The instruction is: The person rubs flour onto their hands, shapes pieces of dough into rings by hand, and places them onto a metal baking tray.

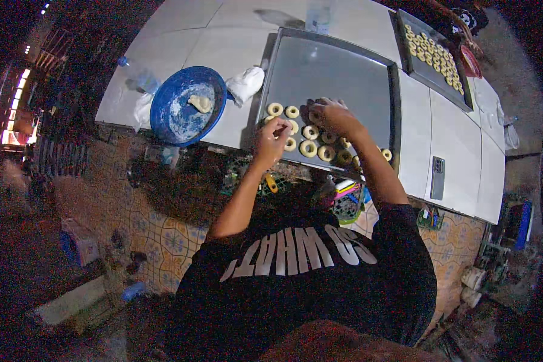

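Observation:
Pale dough rings (pixel 308 148) lie in loose rows along the near side of a large grey baking tray (pixel 338 72). At the tray's near left, my left hand (pixel 271 143) has its fingers closed on the edge of a dough ring (pixel 293 127). Just to the right, my right hand (pixel 336 118) reaches over the rows with fingers curled down around another ring, mostly hidden beneath them. To the left stands a blue basin (pixel 218 123), dusted inside with flour, with a lump of dough (pixel 200 104) in it.
A white cloth or bag (pixel 245 84) lies between basin and tray. A clear bottle (pixel 140 77) is behind the basin. At the far right, a second tray (pixel 437 60) holds many dough rings, near another person's arm (pixel 455 21). A dark handset-like object (pixel 437 177) lies near the table's front.

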{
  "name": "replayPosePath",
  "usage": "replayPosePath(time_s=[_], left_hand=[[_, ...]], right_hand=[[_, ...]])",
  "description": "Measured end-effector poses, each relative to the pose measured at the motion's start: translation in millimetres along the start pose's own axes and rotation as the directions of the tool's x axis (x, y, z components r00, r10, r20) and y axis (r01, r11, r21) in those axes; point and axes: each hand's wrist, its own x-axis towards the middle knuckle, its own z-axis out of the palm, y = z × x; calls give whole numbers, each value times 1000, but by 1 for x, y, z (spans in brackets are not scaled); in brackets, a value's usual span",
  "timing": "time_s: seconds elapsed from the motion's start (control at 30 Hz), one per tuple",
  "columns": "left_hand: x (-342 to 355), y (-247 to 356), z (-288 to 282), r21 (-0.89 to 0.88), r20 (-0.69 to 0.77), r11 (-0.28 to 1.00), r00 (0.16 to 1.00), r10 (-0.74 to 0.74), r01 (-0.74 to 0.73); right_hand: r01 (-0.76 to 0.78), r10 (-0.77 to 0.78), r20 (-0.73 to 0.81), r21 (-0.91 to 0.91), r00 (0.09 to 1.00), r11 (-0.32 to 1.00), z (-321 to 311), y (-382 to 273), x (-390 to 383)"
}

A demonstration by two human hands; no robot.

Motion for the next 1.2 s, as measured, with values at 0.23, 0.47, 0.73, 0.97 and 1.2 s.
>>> replayPosePath(time_s=[0.23, 0.47, 0.73, 0.97, 1.2], left_hand=[[-2, -1, -1, -66, -72, 998, 997, -30, 26], [-1, -2, -1, -95, -178, 994, 983, 43, -60], [-2, -6, -1, -123, -216, 991, 976, 16, -43], [1, -15, -1, -313, -195, 949, 978, -80, 16], [5, -10, 0, -303, -179, 946, 969, -172, 112]], right_hand=[[8, -15, 102, 70, 995, 998, -2, 3, 8], [53, -60, 42, 156, 997, 986, -3, -2, 21], [137, -112, -106, 269, 988, 953, 9, -25, 37], [-2, 46, -90, 434, 995, 901, -17, -40, 7], [17, 258, -289, 696, 922, 718, 17, -58, -32]])
